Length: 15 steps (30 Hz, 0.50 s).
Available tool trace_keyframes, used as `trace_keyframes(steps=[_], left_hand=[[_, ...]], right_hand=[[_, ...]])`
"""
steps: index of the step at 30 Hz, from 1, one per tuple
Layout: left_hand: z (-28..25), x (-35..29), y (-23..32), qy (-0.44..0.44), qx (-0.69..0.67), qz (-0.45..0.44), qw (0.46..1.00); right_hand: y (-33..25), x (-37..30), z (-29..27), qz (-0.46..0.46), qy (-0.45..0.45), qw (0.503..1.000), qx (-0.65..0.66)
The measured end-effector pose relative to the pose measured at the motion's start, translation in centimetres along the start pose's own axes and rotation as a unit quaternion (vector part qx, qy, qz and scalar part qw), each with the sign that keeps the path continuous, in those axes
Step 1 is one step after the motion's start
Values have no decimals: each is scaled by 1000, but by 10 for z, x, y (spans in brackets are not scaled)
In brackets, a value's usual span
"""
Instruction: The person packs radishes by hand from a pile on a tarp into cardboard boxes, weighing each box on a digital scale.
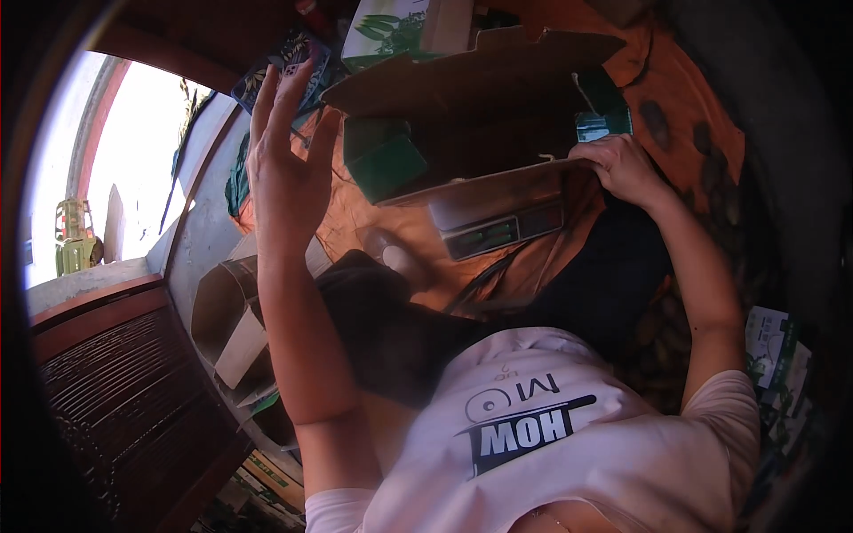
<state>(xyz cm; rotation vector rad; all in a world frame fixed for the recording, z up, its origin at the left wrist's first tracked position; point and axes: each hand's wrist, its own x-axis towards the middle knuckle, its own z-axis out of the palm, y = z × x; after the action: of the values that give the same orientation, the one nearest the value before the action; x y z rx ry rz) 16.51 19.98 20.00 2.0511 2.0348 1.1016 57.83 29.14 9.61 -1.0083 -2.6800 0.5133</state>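
An open cardboard box (471, 120) with green side flaps stands in front of me, its inside dark. My right hand (622, 169) is closed on the near right edge of this box, beside the right green flap (602, 111). Raised to the left of the box is my left hand (291, 155), its fingers apart and holding nothing. Close behind those fingers lies a dark patterned item (306, 53) whose kind I cannot make out. The box's near outer side carries a printed picture of green produce (493, 235).
Orange sheeting (689, 98) spreads under and around the box. A white carton with a green plant picture (386, 31) stands behind it. Another opened cardboard box (222, 306) sits left of my forearm, near a slatted brown panel (133, 382). Printed cartons (771, 346) lie at the right.
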Motion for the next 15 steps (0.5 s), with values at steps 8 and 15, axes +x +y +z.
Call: trace_keyframes(steps=[8,15], left_hand=[[75,-16,-40,-124,-26,3,992],[88,-4,-35,-153,-32,-16,988]], right_hand=[[19,-31,33,8,-37,999,-2],[29,-35,40,39,-38,998,10]])
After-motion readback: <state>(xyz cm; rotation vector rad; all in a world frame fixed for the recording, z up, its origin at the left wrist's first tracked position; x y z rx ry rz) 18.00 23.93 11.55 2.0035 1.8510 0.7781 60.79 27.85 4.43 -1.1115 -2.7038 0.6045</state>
